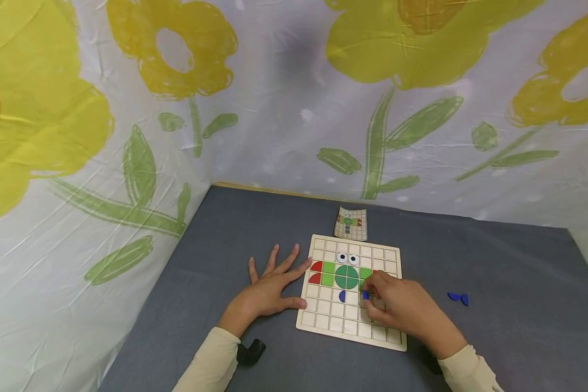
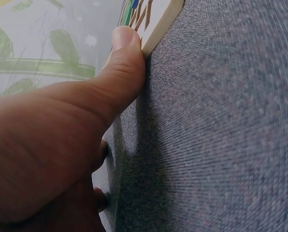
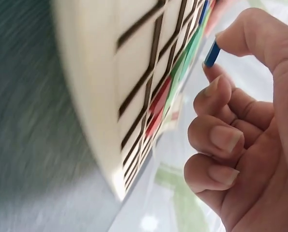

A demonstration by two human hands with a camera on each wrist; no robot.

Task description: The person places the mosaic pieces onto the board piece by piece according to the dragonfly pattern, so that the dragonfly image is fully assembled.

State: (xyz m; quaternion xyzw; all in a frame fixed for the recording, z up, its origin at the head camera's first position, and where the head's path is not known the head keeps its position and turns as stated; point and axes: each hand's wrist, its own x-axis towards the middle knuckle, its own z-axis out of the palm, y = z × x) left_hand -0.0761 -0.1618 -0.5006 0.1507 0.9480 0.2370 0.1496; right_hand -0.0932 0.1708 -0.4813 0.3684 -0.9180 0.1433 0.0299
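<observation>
A wooden grid board [image 1: 322,321] lies on the table, bearing a green circle [image 1: 347,277] of several tiles, light green tiles [image 1: 328,274], red tiles [image 1: 316,267] and two eye tiles [image 1: 342,258]. One blue tile [image 1: 342,296] sits below the circle. My right hand [image 1: 406,306] pinches another small blue tile [image 3: 212,54] between thumb and index finger, just above the board; its other fingers curl inward. With fingers spread, my left hand [image 1: 264,295] rests at the board's left side, the thumb [image 2: 127,48] touching its edge.
Two blue tiles [image 1: 454,296] lie on the dark grey table [image 1: 509,326] right of the board. A picture card [image 1: 351,226] with a similar pattern is behind the board's far edge. Flower-printed cloth [image 1: 284,136] hangs around the table's back and left.
</observation>
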